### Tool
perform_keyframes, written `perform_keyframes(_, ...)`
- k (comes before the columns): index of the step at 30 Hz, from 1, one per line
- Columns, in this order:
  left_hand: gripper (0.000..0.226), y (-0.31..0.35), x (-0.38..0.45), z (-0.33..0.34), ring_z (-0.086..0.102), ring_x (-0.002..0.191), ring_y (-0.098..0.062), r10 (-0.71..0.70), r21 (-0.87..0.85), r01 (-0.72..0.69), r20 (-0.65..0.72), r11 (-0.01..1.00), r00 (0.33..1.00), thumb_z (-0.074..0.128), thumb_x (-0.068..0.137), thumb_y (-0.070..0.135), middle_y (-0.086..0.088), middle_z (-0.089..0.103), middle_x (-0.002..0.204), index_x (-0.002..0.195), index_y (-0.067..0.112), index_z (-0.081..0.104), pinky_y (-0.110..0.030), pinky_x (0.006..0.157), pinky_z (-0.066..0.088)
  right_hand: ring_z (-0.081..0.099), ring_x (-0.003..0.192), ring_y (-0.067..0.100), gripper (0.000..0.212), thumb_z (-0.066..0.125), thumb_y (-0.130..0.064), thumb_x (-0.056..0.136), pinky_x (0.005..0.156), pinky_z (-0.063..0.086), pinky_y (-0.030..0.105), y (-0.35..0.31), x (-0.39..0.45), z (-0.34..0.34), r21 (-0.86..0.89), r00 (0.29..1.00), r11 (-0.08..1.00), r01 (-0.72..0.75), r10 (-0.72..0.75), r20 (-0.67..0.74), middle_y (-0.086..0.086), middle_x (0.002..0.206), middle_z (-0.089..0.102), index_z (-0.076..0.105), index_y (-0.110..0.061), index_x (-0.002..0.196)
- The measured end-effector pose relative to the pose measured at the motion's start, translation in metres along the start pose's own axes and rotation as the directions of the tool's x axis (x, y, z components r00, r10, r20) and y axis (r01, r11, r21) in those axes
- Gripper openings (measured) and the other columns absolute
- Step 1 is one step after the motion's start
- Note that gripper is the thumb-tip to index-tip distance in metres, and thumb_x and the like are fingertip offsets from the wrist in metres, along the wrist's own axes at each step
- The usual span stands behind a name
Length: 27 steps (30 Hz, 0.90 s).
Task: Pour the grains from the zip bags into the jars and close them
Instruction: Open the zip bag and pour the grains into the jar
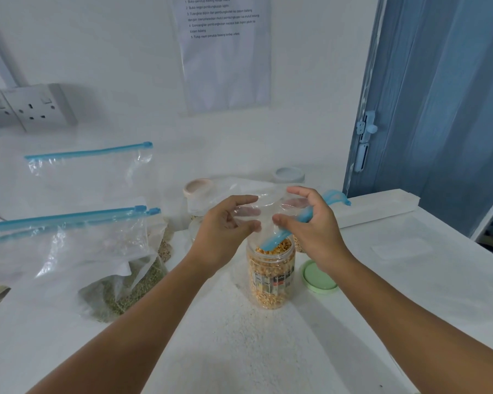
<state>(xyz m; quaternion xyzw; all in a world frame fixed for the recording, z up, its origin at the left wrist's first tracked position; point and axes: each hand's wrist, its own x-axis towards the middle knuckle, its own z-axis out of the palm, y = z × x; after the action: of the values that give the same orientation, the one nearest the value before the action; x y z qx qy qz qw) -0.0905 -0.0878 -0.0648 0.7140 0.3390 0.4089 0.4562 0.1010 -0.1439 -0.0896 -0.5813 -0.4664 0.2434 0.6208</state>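
- Both hands are holding an emptied clear zip bag (264, 207) upside down over an open jar (271, 273) standing near the middle of the white tabletop (239, 351).
- The left hand (225, 223) is gripping the left side of the bag, its fingers (246, 199) curling round the thin plastic with the thumb pressing from below.
- The right hand (310, 220) is gripping the right side, fingers curling over the top of the plastic and the thumb pinching next to the bag's blue zip strip (276, 240), which is dipping into the jar's mouth.
- The jar is sitting nearly full of yellow grains (279, 247), with a printed label round its middle.
- A pale green lid (318, 277) is lying flat on the tabletop just beside the jar, on its right, partly under the right wrist.
- Two zip bags with blue sliders (97, 251) are leaning together at the left, holding green and brownish grains at the bottom.
- Another clear zip bag (88, 169) is standing behind them against the wall.
- Two more jars are standing behind the hands, one with a beige lid (197, 187) and one with a grey lid (289, 174).
- A double wall socket (36, 108) is showing at upper left, and a printed sheet (225, 52) is hanging on the wall above.
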Motion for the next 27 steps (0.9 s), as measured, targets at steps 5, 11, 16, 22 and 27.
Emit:
perform_keyframes(5, 0.048, -0.0019, -0.0005, -0.0009, 0.075, 0.092, -0.019, -0.012, 0.021, 0.012, -0.005, 1.0, 1.0, 0.084, 0.086, 0.01, 0.003, 0.076, 0.113, 0.128, 0.028, 0.069, -0.031, 0.09, 0.061, 0.065, 0.099, 0.004, 0.052, 0.083, -0.022, 0.087, 0.082, 0.061, 0.026, -0.003, -0.0011, 0.0008, -0.005, 1.0, 1.0, -0.005, 0.005, 0.031, -0.025, 0.112, 0.062, 0.058, -0.042, 0.128)
perform_keyframes(11, 0.044, -0.003, 0.0001, -0.0007, 0.076, 0.091, -0.018, -0.013, 0.028, 0.014, -0.044, 1.0, 0.999, 0.08, 0.088, 0.003, 0.003, 0.077, 0.107, 0.124, 0.027, 0.07, -0.031, 0.092, 0.06, 0.066, 0.106, 0.008, 0.056, 0.085, -0.023, 0.086, 0.086, 0.062, 0.034, -0.0047, -0.002, 0.0001, 0.017, 0.999, 1.0, -0.008, 0.007, 0.05, -0.023, 0.119, 0.062, 0.058, -0.044, 0.129)
perform_keyframes(16, 0.043, 0.0007, 0.0, 0.0022, 0.077, 0.089, -0.018, -0.027, 0.0, 0.027, -0.042, 1.0, 0.999, 0.078, 0.089, 0.002, 0.002, 0.077, 0.107, 0.123, 0.026, 0.07, -0.027, 0.088, 0.06, 0.061, 0.114, 0.01, 0.056, 0.09, -0.032, 0.08, 0.096, 0.059, 0.041, -0.0042, 0.0002, -0.0002, -0.007, 1.0, 1.0, -0.009, 0.009, -0.007, -0.024, 0.119, 0.06, 0.061, -0.041, 0.127)
perform_keyframes(22, 0.043, -0.0001, -0.0014, 0.0011, 0.077, 0.092, -0.017, -0.054, -0.004, 0.054, -0.023, 0.999, 0.998, 0.08, 0.088, 0.003, 0.002, 0.078, 0.107, 0.123, 0.025, 0.071, -0.027, 0.089, 0.059, 0.061, 0.112, 0.009, 0.055, 0.087, -0.027, 0.083, 0.095, 0.06, 0.043, -0.0042, -0.0009, -0.0014, -0.011, 0.999, 1.0, -0.025, 0.025, 0.021, -0.025, 0.119, 0.059, 0.059, -0.043, 0.128)
perform_keyframes(27, 0.032, 0.0038, -0.0018, 0.0028, 0.078, 0.091, -0.023, -0.087, -0.093, 0.085, -0.016, 0.992, 0.996, 0.074, 0.096, 0.015, -0.005, 0.079, 0.106, 0.126, 0.022, 0.071, -0.032, 0.092, 0.06, 0.069, 0.11, 0.011, 0.052, 0.087, -0.025, 0.084, 0.095, 0.061, 0.038, -0.0022, 0.0, -0.003, 0.071, 0.997, 0.997, -0.035, 0.03, 0.074, -0.016, 0.122, 0.068, 0.063, -0.045, 0.126)
